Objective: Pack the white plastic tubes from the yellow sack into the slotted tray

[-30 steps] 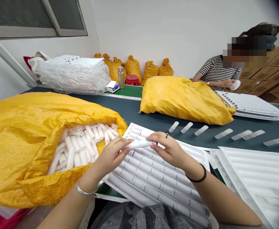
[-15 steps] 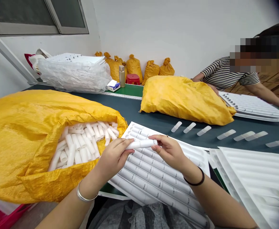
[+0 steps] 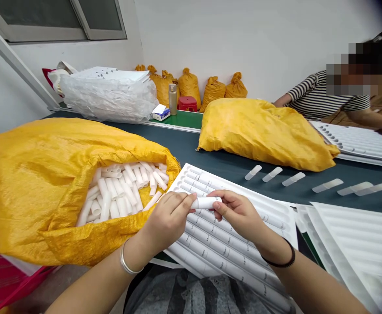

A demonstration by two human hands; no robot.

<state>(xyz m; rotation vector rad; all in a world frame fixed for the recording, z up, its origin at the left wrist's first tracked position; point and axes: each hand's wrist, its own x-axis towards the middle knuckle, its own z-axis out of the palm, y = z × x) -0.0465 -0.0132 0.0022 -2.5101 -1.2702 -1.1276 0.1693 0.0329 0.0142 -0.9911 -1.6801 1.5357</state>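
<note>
My left hand [image 3: 173, 218] and my right hand [image 3: 239, 213] hold a short white tube [image 3: 207, 202] between them, roughly level. Left fingertips pinch its left end and hide it; right thumb and fingers grip the other end, where some dark print shows. Under both hands slants a white moulded tray [image 3: 290, 222] with long grooves, many filled with rows of white printed tubes [image 3: 225, 251]. To the left of my left hand, an open yellow sack [image 3: 63, 148] shows a heap of plain white tubes [image 3: 122, 187] inside. One loose tube [image 3: 152, 201] rests at the sack's mouth.
Translucent pieces [image 3: 294, 179] lie in a line on the dark belt [image 3: 177, 137]. White trays [image 3: 357, 235] are stacked at right. Beyond the belt are another yellow sack [image 3: 262, 131], a bottle [image 3: 173, 99], a tissue box [image 3: 161, 112] and a co-worker in a striped shirt [image 3: 328, 96].
Less of the white piece shows between my hands, and my left fingers have closed further over its left end. A loose tube now shows at the sack's mouth. The view has shifted slightly.
</note>
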